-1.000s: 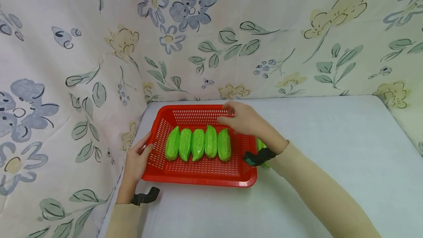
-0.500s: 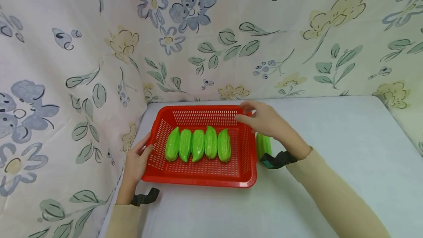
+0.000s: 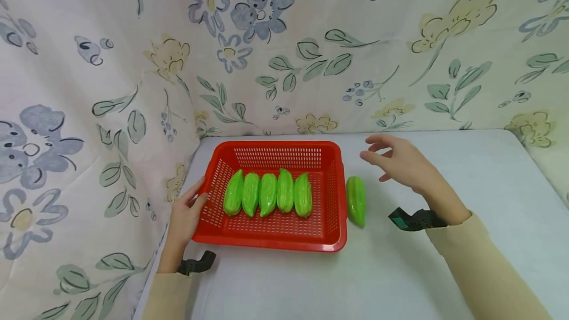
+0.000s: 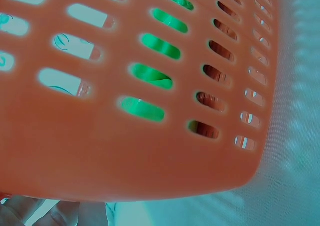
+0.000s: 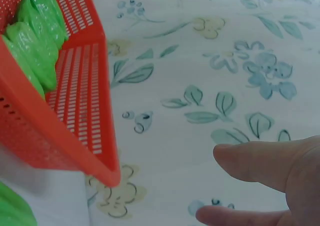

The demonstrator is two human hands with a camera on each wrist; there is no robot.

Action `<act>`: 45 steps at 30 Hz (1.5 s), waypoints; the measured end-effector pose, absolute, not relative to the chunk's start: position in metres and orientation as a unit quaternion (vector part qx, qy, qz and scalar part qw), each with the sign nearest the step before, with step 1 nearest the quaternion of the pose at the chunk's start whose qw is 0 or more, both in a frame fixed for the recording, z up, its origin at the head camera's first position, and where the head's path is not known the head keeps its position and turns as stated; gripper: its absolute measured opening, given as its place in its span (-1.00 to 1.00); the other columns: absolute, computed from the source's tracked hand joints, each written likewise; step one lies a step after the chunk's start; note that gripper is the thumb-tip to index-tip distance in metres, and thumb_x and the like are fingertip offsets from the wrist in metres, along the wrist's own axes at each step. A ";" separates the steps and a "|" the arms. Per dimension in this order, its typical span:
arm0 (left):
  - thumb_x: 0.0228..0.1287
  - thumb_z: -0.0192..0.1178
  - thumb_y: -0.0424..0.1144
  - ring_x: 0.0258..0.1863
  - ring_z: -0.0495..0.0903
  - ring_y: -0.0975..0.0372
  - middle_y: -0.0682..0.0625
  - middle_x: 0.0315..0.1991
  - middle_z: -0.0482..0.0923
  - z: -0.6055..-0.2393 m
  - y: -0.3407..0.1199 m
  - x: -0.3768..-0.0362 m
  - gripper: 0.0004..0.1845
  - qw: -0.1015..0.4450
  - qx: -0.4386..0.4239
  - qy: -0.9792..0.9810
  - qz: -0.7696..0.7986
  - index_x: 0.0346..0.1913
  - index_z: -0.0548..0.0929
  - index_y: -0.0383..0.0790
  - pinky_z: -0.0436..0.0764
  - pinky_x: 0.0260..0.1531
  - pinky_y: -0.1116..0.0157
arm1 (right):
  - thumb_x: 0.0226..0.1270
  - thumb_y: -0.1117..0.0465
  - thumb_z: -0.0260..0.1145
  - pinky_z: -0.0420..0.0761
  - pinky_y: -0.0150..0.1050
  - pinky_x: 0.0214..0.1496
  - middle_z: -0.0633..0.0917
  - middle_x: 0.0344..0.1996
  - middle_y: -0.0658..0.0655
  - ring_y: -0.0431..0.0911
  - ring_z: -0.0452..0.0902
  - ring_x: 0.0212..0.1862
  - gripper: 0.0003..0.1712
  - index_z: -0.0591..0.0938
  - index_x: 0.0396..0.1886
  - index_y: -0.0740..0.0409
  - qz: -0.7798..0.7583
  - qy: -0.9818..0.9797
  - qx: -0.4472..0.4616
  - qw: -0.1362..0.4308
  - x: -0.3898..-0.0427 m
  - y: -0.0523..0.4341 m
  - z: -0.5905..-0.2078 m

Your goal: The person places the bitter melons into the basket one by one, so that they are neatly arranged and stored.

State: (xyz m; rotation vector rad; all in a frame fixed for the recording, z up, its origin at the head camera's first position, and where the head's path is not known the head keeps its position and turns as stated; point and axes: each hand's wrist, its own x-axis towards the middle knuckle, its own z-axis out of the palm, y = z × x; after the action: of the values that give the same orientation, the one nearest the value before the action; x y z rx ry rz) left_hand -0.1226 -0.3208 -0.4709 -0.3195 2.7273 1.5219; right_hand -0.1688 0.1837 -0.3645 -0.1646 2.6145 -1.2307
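A red plastic basket [image 3: 275, 241] with slotted walls stands on the table. Inside it lie several glossy green ridged gourds [image 3: 268, 195], side by side in a row. My left hand [image 3: 184, 219] holds the basket's left rim, the thumb over the edge; the left wrist view shows fingertips [image 4: 60, 213] just past the rim. Outside, close to the basket's right wall, another green gourd [image 3: 356, 201] lies on the table. Above and to the right of it, my right hand [image 3: 402, 162] hovers with fingers apart and loosely bent, holding nothing.
A white cloth [image 3: 444, 181] covers the table. Floral fabric [image 3: 311, 53] hangs at the back and along the left side. Dark wrist-worn devices sit on my left wrist [image 3: 197, 263] and right wrist [image 3: 418, 220].
My right hand has moved right, from over the basket's far right part to beyond its right side. The outer gourd, partly hidden before, now shows whole. My left hand stays put.
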 end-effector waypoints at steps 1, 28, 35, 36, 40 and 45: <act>0.62 0.02 0.02 0.08 0.66 -0.04 -0.17 0.46 0.46 -0.471 -0.321 -0.123 -0.46 0.000 -0.101 0.869 0.485 0.58 0.35 0.25 0.74 -0.25 0.40 | 0.52 -0.15 0.28 0.82 -0.12 -0.24 0.59 0.26 0.34 0.20 0.67 0.12 -0.28 0.42 0.47 0.17 -0.422 0.897 -0.054 0.124 -0.168 0.188 -0.365; 0.62 0.01 0.02 0.06 0.68 -0.08 -0.17 0.47 0.45 -0.472 -0.320 -0.123 -0.45 0.006 -0.104 0.873 0.476 0.58 0.33 0.28 0.79 -0.25 0.30 | 0.52 -0.14 0.29 0.81 -0.14 -0.28 0.56 0.26 0.43 0.30 0.62 0.16 -0.24 0.40 0.46 0.26 -0.403 0.904 -0.042 0.138 -0.167 0.201 -0.401; 0.62 0.01 0.03 0.06 0.68 -0.08 -0.18 0.46 0.46 -0.471 -0.320 -0.123 -0.46 0.006 -0.102 0.873 0.477 0.58 0.33 0.30 0.79 -0.25 0.31 | 0.50 -0.06 0.31 0.79 -0.22 -0.36 0.57 0.24 0.46 0.25 0.69 0.02 -0.29 0.43 0.43 0.31 -0.380 0.912 -0.036 0.151 -0.172 0.188 -0.434; 0.62 0.01 0.03 0.06 0.67 -0.09 -0.18 0.46 0.46 -0.471 -0.320 -0.123 -0.46 0.007 -0.101 0.872 0.478 0.58 0.33 0.30 0.79 -0.25 0.31 | 0.50 -0.05 0.31 0.78 -0.22 -0.37 0.57 0.24 0.47 0.23 0.69 -0.01 -0.29 0.43 0.43 0.32 -0.379 0.912 -0.035 0.154 -0.173 0.187 -0.438; 0.62 0.01 0.03 0.09 0.66 -0.09 -0.17 0.47 0.44 -0.470 -0.321 -0.123 -0.45 0.011 -0.103 0.870 0.482 0.58 0.32 0.31 0.78 -0.23 0.32 | 0.48 -0.03 0.31 0.77 -0.24 -0.38 0.57 0.24 0.49 0.16 0.70 -0.11 -0.30 0.45 0.42 0.31 -0.376 0.911 -0.032 0.166 -0.177 0.181 -0.453; 0.62 0.01 0.03 0.10 0.65 -0.09 -0.17 0.47 0.45 -0.469 -0.321 -0.123 -0.45 0.012 -0.105 0.870 0.481 0.59 0.32 0.30 0.78 -0.23 0.32 | 0.45 -0.02 0.34 0.78 -0.24 -0.35 0.57 0.24 0.49 0.09 0.68 -0.13 -0.30 0.46 0.43 0.27 -0.372 0.908 -0.029 0.190 -0.179 0.174 -0.470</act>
State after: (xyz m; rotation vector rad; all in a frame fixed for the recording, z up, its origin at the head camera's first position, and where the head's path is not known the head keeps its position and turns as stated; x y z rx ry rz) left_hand -0.1228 -0.3205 -0.4692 -0.3262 2.7122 1.5006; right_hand -0.1785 0.1735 -0.4695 -0.0811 2.5527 -1.0447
